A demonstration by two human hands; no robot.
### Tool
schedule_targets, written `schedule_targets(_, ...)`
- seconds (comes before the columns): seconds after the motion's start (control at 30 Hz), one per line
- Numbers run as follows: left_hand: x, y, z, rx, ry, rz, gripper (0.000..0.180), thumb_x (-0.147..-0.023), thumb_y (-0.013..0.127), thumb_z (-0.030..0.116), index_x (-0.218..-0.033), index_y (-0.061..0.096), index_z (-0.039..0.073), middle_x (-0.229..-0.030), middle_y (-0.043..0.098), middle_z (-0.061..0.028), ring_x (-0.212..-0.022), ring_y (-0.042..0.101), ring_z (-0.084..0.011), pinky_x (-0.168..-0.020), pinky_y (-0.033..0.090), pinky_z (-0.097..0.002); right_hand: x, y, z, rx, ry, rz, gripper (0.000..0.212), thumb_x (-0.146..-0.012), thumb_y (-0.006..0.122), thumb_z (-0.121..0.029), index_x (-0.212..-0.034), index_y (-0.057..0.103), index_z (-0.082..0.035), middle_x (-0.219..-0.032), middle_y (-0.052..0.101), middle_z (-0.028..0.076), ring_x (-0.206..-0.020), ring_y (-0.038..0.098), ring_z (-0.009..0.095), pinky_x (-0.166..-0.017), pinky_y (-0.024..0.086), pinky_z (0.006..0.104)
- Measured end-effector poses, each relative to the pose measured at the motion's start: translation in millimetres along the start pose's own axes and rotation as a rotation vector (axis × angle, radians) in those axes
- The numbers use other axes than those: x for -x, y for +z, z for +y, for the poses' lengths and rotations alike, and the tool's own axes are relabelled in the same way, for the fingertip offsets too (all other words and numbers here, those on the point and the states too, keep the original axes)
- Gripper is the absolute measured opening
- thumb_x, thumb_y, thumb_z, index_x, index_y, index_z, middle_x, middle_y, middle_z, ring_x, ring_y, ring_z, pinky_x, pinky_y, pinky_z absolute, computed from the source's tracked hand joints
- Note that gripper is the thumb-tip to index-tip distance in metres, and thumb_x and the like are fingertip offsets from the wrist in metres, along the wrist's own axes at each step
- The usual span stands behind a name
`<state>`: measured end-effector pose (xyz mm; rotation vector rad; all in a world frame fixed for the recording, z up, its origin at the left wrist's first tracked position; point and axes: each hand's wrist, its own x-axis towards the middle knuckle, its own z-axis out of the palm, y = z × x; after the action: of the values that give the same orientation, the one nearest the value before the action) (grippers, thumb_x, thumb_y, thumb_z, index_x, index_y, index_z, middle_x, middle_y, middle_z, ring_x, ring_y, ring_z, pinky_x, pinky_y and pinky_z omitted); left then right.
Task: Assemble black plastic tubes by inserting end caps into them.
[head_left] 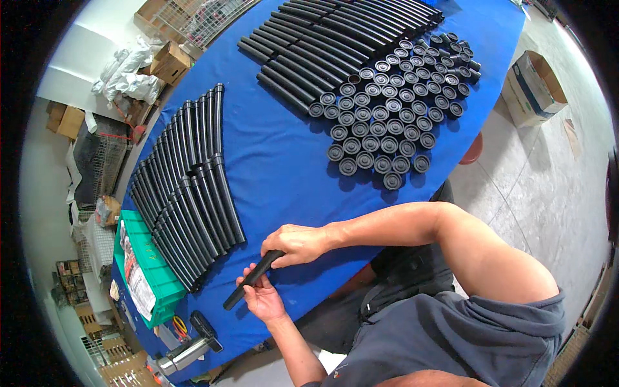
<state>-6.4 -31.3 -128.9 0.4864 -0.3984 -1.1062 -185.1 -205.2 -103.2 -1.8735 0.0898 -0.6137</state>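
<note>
A short black tube slants between my two hands above the blue tablecloth. My left hand supports it from below, with the thumb and fingers around its middle. Over its upper end my right hand is closed, hiding that end. Left of my hands lie rows of black capped tubes, side by side. Several round black caps with ringed faces stand grouped farther off to the right. Beyond them, more black tubes lie in long rows.
A green crate with papers sits at the table's left edge. Near it are a black-headed mallet, a metal cylinder and yellow-handled pliers. An open cardboard box and a reddish stool stand right of the table.
</note>
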Motion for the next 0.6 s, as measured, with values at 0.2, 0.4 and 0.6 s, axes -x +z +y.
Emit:
schedule_targets(0.2, -0.9, 9.0, -1.7, 0.029, -0.02, 0.058, 0.026, -0.096, 0.057, 0.008, -0.12, 0.058, -0.001, -0.135, 0.054, -0.0207, -0.132, 0.046, -0.0349, -0.11, 0.043, -0.0487, 1.9, 4.2, 5.5, 0.094, -0.177, 0.072, 0.028, -0.082, 0.067, -0.015, -0.104, 0.059, 0.0, -0.089, 0.062, 0.016, -0.078, 0.062, 0.038, -0.072, 0.05, 0.0465)
schedule_targets(0.4, 0.3, -2.9, 2.4, 0.042, -0.016, 0.043, 0.026, -0.096, 0.057, 0.007, -0.12, 0.058, -0.001, -0.133, 0.055, -0.0217, -0.13, 0.048, -0.0361, -0.108, 0.045, -0.0498, 3.2, 0.5, -8.3, 0.152, -0.161, 0.024, 0.029, -0.082, 0.068, -0.015, -0.105, 0.059, 0.0, -0.088, 0.062, 0.017, -0.077, 0.062, 0.038, -0.068, 0.05, 0.0466)
schedule_targets(0.6, -0.2, 3.3, -2.0, -0.017, 0.006, 0.01, 0.025, -0.096, 0.057, 0.006, -0.12, 0.058, 0.0, -0.132, 0.055, -0.0213, -0.13, 0.048, -0.0356, -0.111, 0.042, -0.0484, -2.1, -0.2, -0.9, -0.074, 0.129, -0.093, 0.032, -0.081, 0.068, -0.019, -0.105, 0.062, 0.002, -0.084, 0.065, 0.019, -0.08, 0.064, 0.037, -0.07, 0.049, 0.0459)
